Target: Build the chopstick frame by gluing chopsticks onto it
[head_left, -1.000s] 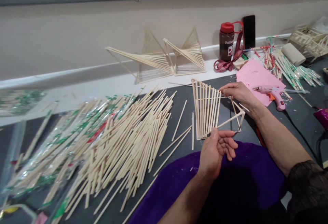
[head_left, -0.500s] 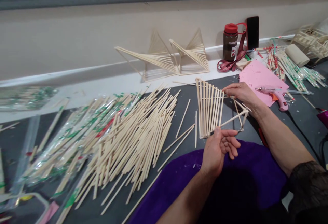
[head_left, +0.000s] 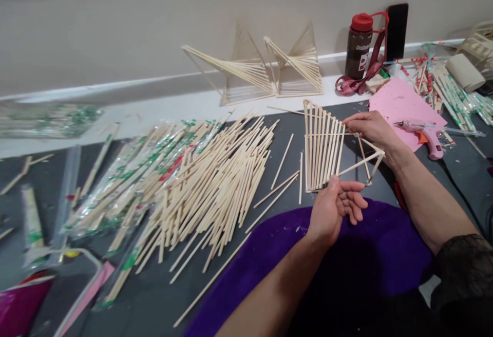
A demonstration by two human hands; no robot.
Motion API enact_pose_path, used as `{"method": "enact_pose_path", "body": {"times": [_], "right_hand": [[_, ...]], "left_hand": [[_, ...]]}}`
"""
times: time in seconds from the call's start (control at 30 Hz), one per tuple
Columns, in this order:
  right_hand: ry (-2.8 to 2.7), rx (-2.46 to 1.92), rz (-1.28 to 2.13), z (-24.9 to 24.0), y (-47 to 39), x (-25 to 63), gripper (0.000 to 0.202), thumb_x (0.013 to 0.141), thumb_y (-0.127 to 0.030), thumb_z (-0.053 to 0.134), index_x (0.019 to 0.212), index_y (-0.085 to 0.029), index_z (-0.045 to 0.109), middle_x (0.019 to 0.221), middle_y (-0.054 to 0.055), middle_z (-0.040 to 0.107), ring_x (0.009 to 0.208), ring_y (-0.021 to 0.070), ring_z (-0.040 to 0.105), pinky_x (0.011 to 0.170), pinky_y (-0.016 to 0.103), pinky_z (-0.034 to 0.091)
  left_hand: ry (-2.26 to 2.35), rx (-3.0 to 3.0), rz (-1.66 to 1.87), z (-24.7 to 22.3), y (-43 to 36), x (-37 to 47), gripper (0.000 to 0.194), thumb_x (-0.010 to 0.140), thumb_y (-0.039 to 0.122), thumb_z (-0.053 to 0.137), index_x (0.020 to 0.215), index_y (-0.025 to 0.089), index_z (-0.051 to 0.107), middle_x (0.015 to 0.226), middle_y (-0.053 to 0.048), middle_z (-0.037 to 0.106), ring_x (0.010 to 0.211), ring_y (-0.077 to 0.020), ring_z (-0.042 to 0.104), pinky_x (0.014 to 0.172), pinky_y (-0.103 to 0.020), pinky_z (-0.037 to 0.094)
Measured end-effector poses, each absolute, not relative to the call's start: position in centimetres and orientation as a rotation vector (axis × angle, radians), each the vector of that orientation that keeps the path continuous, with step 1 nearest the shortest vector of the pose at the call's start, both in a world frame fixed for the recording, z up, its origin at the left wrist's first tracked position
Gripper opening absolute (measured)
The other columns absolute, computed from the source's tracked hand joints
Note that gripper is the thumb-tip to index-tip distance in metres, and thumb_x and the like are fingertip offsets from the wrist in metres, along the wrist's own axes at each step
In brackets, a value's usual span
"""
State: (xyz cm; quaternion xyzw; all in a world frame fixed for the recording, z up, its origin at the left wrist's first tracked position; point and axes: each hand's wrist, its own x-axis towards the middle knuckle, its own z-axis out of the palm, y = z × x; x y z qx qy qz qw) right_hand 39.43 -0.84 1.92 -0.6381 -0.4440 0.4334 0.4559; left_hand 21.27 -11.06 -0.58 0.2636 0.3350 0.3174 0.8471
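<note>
A small frame of glued chopsticks (head_left: 322, 149) stands in front of me, with a fan of slanting sticks on its left and bare struts on its right. My left hand (head_left: 339, 203) holds its lower edge between thumb and forefinger, the other fingers loosely curled. At the upper end of the last slanting stick, my right hand (head_left: 372, 129) pinches with its fingertips; the thumb is partly hidden. A big pile of loose chopsticks (head_left: 223, 178) lies to the left, and a few single sticks lie between it and the frame.
Behind are two finished-looking chopstick models (head_left: 246, 77), a red-capped bottle (head_left: 359, 49) and a phone (head_left: 397, 31). A pink glue gun (head_left: 425, 136) rests on pink paper (head_left: 400, 103) at right, its cord trailing forward. Wrapped chopsticks (head_left: 127, 172) lie at left; purple cloth (head_left: 269, 255) lies in front.
The view has shifted, so everything sits slightly higher and further right in it. My hands keep the same hold on the chopstick frame.
</note>
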Motion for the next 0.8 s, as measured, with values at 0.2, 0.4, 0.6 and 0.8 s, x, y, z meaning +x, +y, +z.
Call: {"method": "enact_pose_path", "body": {"times": [0.2, 0.4, 0.6, 0.8], "right_hand": [[-1.051, -1.592, 1.074, 2.27, -0.77, 39.27, 0.012, 0.068, -0.012, 0.066, 0.071, -0.013, 0.077, 0.058, 0.000, 0.064, 0.057, 0.0088, 0.051, 0.054, 0.022, 0.036], [-1.018, -1.567, 1.099, 2.13, -0.78, 39.24, 0.012, 0.069, -0.010, 0.066, 0.071, -0.013, 0.077, 0.053, -0.001, 0.061, 0.050, 0.0065, 0.045, 0.049, 0.021, 0.032], [-1.018, -1.563, 1.088, 1.77, -0.80, 39.42, 0.011, 0.067, -0.012, 0.069, 0.073, -0.015, 0.078, 0.060, 0.002, 0.066, 0.052, 0.0089, 0.051, 0.049, 0.022, 0.036], [-1.071, -1.580, 1.088, 2.13, -0.90, 39.41, 0.011, 0.069, -0.012, 0.068, 0.073, -0.015, 0.077, 0.063, 0.002, 0.068, 0.056, 0.0106, 0.056, 0.053, 0.023, 0.040]], "left_hand": [[0.676, 0.554, 0.664, -0.76, -11.06, 21.26, 0.055, 0.096, 0.056, 0.044, 0.082, 0.010, 0.070, 0.058, -0.006, 0.068, 0.040, -0.0116, 0.057, 0.035, -0.020, 0.038], [0.740, 0.598, 0.677, -0.66, -11.22, 21.49, 0.056, 0.096, 0.059, 0.043, 0.084, 0.010, 0.069, 0.057, -0.005, 0.066, 0.039, -0.0101, 0.055, 0.036, -0.020, 0.037], [0.765, 0.635, 0.667, -0.51, -11.30, 21.62, 0.059, 0.092, 0.065, 0.046, 0.082, 0.010, 0.067, 0.057, -0.004, 0.065, 0.039, -0.0096, 0.054, 0.037, -0.020, 0.037], [0.757, 0.633, 0.677, -0.50, -11.41, 21.42, 0.057, 0.088, 0.066, 0.052, 0.083, 0.011, 0.067, 0.057, -0.004, 0.066, 0.040, -0.0099, 0.055, 0.036, -0.020, 0.037]]}}
